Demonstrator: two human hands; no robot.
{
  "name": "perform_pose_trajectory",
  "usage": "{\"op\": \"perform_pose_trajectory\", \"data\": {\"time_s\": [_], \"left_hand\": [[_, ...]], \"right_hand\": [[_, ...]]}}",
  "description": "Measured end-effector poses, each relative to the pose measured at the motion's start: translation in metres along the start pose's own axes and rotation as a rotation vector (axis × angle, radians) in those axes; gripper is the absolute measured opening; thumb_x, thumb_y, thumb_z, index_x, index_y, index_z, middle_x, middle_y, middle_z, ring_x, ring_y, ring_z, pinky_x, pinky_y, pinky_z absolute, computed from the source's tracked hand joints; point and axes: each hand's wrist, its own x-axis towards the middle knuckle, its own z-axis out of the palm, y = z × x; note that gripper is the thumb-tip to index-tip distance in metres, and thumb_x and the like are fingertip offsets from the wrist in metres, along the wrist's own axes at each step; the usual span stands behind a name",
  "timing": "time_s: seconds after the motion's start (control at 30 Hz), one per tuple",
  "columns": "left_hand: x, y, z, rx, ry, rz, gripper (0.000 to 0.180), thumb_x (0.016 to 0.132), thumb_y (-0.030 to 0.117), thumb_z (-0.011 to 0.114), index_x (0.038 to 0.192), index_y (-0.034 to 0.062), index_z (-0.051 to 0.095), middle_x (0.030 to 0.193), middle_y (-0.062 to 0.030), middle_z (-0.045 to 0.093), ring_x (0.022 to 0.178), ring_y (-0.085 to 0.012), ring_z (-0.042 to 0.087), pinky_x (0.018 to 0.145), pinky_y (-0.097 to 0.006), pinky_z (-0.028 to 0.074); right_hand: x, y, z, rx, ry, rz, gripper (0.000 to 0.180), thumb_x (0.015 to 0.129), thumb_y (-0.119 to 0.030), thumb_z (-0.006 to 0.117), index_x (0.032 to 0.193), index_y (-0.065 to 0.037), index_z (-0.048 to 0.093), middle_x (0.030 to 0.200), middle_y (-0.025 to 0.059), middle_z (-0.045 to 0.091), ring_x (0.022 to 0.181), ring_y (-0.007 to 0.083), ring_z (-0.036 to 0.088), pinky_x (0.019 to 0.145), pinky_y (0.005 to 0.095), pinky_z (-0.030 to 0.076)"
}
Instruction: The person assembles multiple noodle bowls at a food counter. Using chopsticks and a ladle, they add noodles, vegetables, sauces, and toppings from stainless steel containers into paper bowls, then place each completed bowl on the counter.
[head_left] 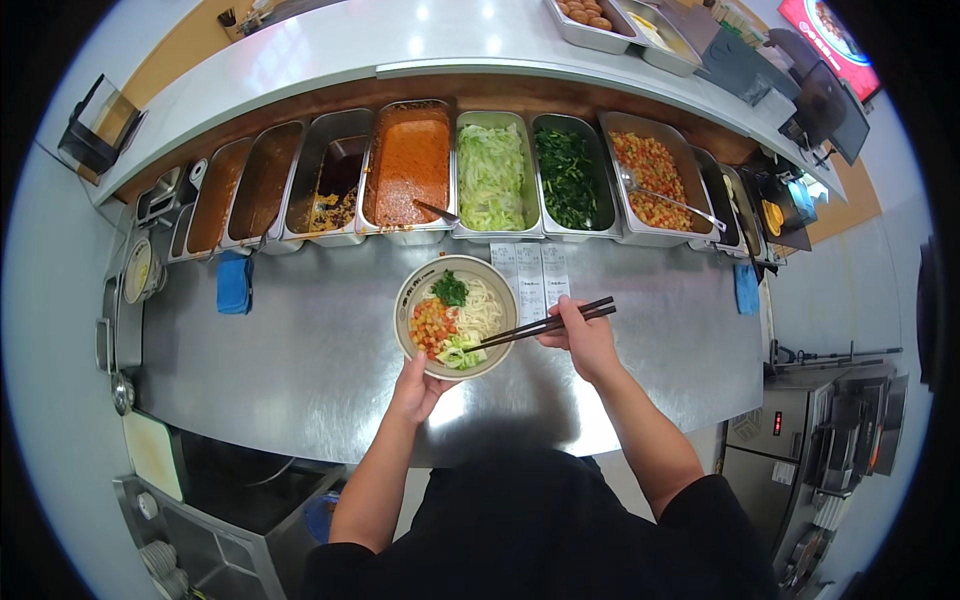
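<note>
Here, your left hand [418, 385] cups the near rim of the bowl [456, 316], and its fingers are mostly hidden beneath that rim, so you cannot see how far they curl. Your right hand [583, 338] is closed around a pair of dark chopsticks [545, 324], whose tips reach left into the bowl over the lettuce; the fingers underneath are hard to make out. The bowl sits on the steel surface [300, 350] between your hands, holding white noodles, dark greens and diced red and orange bits. Just beyond your right hand lie paper slips [529, 271]. Farther off, past both hands, runs a row of steel pans [490, 178]. Both forearms rise from the lower edge, elbows bent outward.
</note>
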Motion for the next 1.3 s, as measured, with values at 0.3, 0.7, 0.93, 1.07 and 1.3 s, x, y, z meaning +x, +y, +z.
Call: {"op": "perform_pose_trajectory", "data": {"time_s": [0.3, 0.7, 0.93, 1.07, 1.3], "left_hand": [[0.004, -0.001, -0.008, -0.168, -0.024, -0.011, 0.057, 0.092, 0.022, 0.051, 0.141, 0.0122, 0.024, 0.138, -0.0138, 0.043, 0.122, -0.0304, 0.05, 0.098, -0.048, 0.047], [-0.026, 0.001, -0.025, -0.091, 0.049, 0.005, 0.058, 0.088, 0.024, 0.051, 0.138, 0.0015, 0.031, 0.138, -0.0175, 0.042, 0.125, -0.0327, 0.046, 0.102, -0.048, 0.043], [-0.063, -0.007, -0.034, -0.103, 0.118, 0.083, 0.057, 0.091, 0.025, 0.048, 0.138, 0.0009, 0.03, 0.139, -0.0178, 0.041, 0.126, -0.033, 0.045, 0.104, -0.048, 0.041], [-0.083, -0.009, -0.04, -0.149, 0.15, 0.107, 0.056, 0.09, 0.022, 0.049, 0.138, 0.003, 0.029, 0.139, -0.0175, 0.041, 0.126, -0.0335, 0.045, 0.103, -0.049, 0.042], [-0.095, -0.021, -0.042, -0.178, 0.168, 0.162, 0.057, 0.09, 0.024, 0.048, 0.139, 0.0026, 0.028, 0.14, -0.0187, 0.039, 0.127, -0.0346, 0.044, 0.105, -0.05, 0.04]], "right_hand": [[-0.048, -0.031, 0.023, -0.196, -0.023, -0.32, 0.025, 0.094, -0.019, 0.056, 0.09, 0.005, 0.06, 0.076, 0.0093, 0.063, 0.063, 0.0162, 0.065, 0.056, 0.0257, 0.056], [-0.085, 0.002, 0.038, -0.359, -0.179, -0.304, 0.021, 0.093, -0.018, 0.057, 0.092, 0.002, 0.061, 0.078, 0.0059, 0.062, 0.069, 0.0135, 0.064, 0.056, 0.0263, 0.053], [-0.098, -0.011, 0.023, -0.247, -0.203, -0.354, 0.022, 0.096, -0.019, 0.053, 0.094, 0.003, 0.06, 0.084, 0.0102, 0.064, 0.074, 0.02, 0.067, 0.055, 0.0285, 0.056], [-0.095, -0.006, 0.023, -0.116, -0.193, -0.349, 0.02, 0.096, -0.016, 0.053, 0.093, 0.002, 0.059, 0.083, 0.0097, 0.063, 0.073, 0.0168, 0.066, 0.058, 0.0271, 0.055], [-0.105, 0.049, 0.002, -0.201, -0.398, -0.301, 0.016, 0.095, -0.012, 0.053, 0.096, 0.002, 0.06, 0.088, 0.0096, 0.064, 0.079, 0.0147, 0.064, 0.068, 0.0274, 0.054]]}}
